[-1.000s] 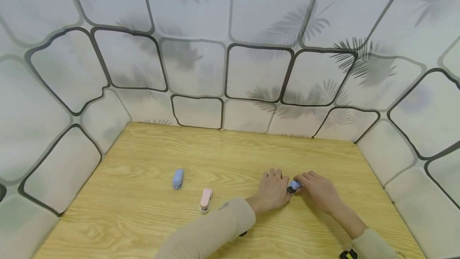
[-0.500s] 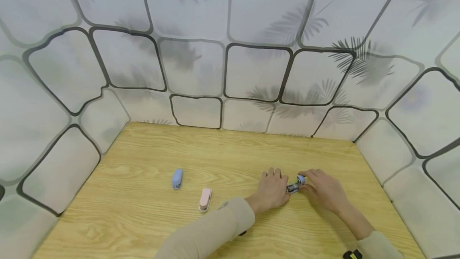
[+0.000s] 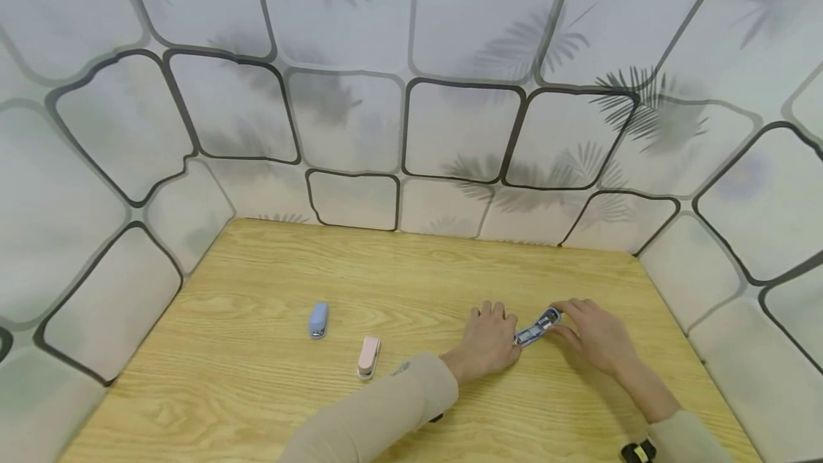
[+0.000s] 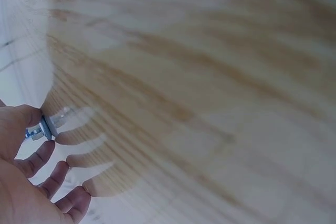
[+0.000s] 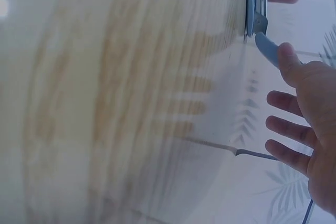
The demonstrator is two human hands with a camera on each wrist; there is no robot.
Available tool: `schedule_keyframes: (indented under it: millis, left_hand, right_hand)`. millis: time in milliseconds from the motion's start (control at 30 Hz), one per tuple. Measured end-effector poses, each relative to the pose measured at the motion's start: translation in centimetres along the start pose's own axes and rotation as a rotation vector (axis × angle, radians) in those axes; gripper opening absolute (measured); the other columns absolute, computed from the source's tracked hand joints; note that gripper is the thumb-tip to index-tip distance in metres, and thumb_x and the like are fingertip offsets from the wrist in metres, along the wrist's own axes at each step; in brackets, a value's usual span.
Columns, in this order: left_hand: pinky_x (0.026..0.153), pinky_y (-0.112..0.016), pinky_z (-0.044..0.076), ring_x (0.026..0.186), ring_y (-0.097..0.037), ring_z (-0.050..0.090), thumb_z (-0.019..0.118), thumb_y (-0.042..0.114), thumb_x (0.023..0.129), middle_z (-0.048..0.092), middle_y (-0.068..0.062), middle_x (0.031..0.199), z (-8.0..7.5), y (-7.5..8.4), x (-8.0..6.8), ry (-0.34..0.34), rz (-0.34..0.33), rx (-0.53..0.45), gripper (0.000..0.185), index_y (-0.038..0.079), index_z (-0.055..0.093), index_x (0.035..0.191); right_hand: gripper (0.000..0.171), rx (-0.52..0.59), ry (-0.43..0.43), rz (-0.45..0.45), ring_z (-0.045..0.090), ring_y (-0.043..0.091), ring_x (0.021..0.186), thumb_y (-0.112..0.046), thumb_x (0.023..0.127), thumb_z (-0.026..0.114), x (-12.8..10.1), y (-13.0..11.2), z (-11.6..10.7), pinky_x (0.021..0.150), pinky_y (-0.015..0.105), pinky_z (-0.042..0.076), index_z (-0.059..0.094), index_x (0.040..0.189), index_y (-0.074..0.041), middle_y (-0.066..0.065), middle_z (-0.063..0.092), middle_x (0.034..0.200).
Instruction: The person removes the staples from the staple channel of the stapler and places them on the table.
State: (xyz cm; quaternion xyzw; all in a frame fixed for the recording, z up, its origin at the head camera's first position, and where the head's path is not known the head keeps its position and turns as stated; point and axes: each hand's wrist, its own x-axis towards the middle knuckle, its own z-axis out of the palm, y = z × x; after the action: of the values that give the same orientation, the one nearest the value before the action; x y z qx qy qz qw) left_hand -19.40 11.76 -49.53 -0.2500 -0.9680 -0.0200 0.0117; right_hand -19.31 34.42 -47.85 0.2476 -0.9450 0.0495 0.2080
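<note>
A small blue stapler (image 3: 531, 334) lies on the table at the right, its top cover swung far back so that the metal inside shows. The left hand (image 3: 490, 340) pinches one end of its base between thumb and index finger; its other fingers touch the tabletop. With thumb and forefinger, the right hand (image 3: 593, 338) holds the raised blue cover (image 5: 268, 49), the remaining fingers spread loose in the right wrist view. From the left wrist camera only a short piece of the stapler (image 4: 46, 128) appears between thumb and fingers.
Left of the hands, a second blue stapler (image 3: 318, 320) and a pink stapler (image 3: 368, 358) lie on the wooden table (image 3: 257, 391). Patterned white walls (image 3: 463, 127) enclose the table at the back and both sides.
The right hand has moved right, swinging the stapler's cover up and back away from the base, so the stapler now lies opened out. The left hand has stayed in place on the base.
</note>
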Motion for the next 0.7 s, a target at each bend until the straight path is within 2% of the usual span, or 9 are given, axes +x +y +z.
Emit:
schedule_keyframes:
  millis: [333,533,700]
  left_hand:
    - [0.074,-0.025,0.038,0.091,-0.011,0.048,0.065,0.056,0.099,0.060,0.007,0.105,0.0,0.2,-0.2,0.033,-0.002,0.023,0.030,0.028,0.067,0.108]
    - [0.074,-0.026,0.038,0.092,-0.011,0.048,0.065,0.057,0.099,0.059,0.007,0.105,0.5,0.3,0.0,0.034,-0.007,0.018,0.031,0.028,0.067,0.108]
    - [0.073,-0.026,0.038,0.091,-0.011,0.047,0.064,0.057,0.099,0.059,0.006,0.104,0.6,0.3,0.2,0.039,-0.006,0.023,0.031,0.027,0.067,0.107]
  right_hand:
    - [0.042,0.016,-0.145,0.087,0.074,0.034,0.096,-0.037,0.090,0.082,0.0,1.0,-0.1,0.072,0.047,0.063,0.073,0.121,-0.011,0.011,0.078,0.109]
    - [0.047,-0.001,-0.190,0.114,0.074,0.034,0.096,-0.043,0.092,0.079,-0.1,1.5,0.2,0.073,0.048,0.062,0.073,0.125,-0.010,0.013,0.078,0.110]
    - [0.049,0.022,-0.190,0.145,0.074,0.039,0.101,-0.043,0.093,0.078,-0.3,1.3,0.2,0.073,0.051,0.062,0.072,0.128,-0.010,0.017,0.077,0.116]
